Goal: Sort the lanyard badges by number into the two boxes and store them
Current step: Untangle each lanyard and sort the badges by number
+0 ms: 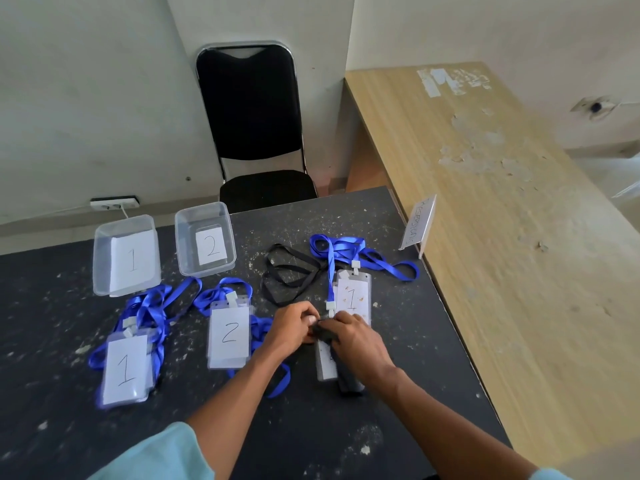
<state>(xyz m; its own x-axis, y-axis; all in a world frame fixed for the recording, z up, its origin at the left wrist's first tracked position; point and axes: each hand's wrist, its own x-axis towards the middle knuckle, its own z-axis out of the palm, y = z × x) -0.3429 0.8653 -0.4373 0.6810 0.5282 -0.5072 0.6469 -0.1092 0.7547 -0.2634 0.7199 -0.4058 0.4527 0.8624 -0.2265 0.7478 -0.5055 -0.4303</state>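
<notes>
Left hand (294, 323) and right hand (356, 341) both pinch a black strap (322, 333), right above a badge (325, 363) lying on the desk (415, 358). Box 1 (100, 271) and box 2 (181, 251) sit back left.

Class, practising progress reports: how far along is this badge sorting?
Done: nothing stored yet; box 1 and box 2 hold only their number labels. In hand: the left hand and right hand grip the black strap of one badge. Left: that badge, the pile of 1s, the 2 badge and the other 1 badge.
</notes>
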